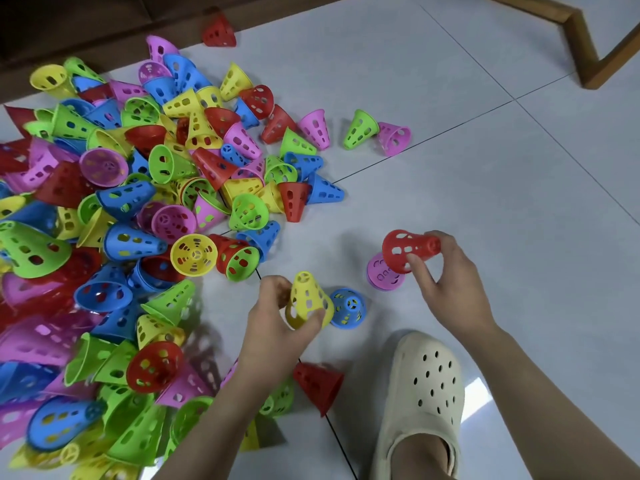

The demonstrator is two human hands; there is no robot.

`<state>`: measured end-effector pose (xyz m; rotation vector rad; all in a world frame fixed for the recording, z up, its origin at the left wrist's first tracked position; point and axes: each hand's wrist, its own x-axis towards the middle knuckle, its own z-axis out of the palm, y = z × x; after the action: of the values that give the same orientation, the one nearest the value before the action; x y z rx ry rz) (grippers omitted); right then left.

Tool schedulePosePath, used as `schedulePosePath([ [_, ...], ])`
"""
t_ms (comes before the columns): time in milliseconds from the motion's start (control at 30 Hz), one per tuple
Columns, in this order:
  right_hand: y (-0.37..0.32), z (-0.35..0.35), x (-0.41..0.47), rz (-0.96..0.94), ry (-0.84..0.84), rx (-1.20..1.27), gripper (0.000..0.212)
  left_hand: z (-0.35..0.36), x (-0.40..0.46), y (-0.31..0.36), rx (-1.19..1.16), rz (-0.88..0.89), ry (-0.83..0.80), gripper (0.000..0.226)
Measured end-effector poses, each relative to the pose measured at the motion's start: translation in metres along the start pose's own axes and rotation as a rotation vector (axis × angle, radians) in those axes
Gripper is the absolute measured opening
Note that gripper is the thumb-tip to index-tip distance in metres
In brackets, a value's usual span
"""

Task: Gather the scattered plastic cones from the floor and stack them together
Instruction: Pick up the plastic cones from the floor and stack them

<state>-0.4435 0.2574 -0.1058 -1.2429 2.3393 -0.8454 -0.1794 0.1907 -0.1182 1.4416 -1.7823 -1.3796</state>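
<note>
A big heap of perforated plastic cones [131, 209] in red, blue, green, yellow and pink covers the left half of the tiled floor. My left hand [277, 323] grips a yellow cone [306, 299] held above the floor, its tip pointing away from me. A blue cone [348, 308] stands on the floor just right of it. My right hand [450, 282] pinches a red cone [408, 249] lying sideways in the air, over a pink cone [382, 275] that rests on the floor.
My foot in a cream clog [426, 393] stands at the bottom middle, with a red cone [320, 384] beside it. A green and a pink cone [377, 131] lie apart further back. A wooden furniture leg [581, 39] is at the top right, dark furniture along the top left.
</note>
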Motion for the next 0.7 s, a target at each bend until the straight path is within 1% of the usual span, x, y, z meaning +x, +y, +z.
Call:
schedulePosePath([
  [133,0.010,0.014,-0.003,-0.011,-0.114,-0.094,0.038,0.022,0.003,0.010,-0.050,0.082,-0.075,0.053],
  [233,0.017,0.019,-0.003,-0.001,-0.166,-0.108,0.037,0.037,0.005,0.007,0.070,0.154,-0.131,0.050],
  [300,0.020,0.022,-0.003,0.000,-0.192,-0.111,0.037,0.045,0.006,0.000,0.135,0.158,-0.164,0.049],
  [433,0.024,0.034,-0.004,-0.026,-0.281,-0.151,0.039,0.052,0.012,-0.019,0.311,0.200,-0.163,0.047],
  [533,0.026,0.040,-0.007,-0.030,-0.275,-0.127,0.040,0.050,0.018,-0.038,0.460,0.218,-0.170,0.049],
  [600,0.025,0.042,-0.007,-0.012,-0.257,-0.098,0.043,0.048,0.023,-0.044,0.484,0.196,-0.175,0.051],
  [700,0.020,0.049,-0.001,-0.004,-0.261,-0.082,0.047,0.045,0.033,-0.047,0.544,0.225,-0.161,0.053],
])
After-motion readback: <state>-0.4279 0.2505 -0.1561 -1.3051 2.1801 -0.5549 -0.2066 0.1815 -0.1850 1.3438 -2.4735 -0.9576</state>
